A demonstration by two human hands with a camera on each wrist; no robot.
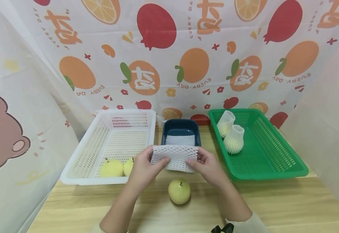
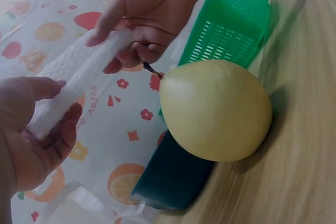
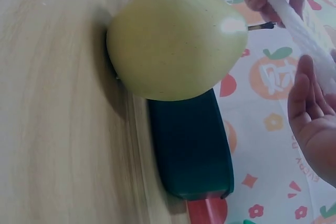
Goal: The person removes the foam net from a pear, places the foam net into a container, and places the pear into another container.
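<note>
Pinching a foam net at both ends with left hand and right hand, holding it crosswise beyond a pear midway between them.

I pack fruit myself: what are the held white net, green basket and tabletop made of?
Held white net: probably matte plastic foam, judging by its puffy mesh. Green basket: likely moulded plastic, with a slight sheen and regular slots. Tabletop: wood or wood-look laminate, smooth; grain shows, but I can't tell which.
</note>
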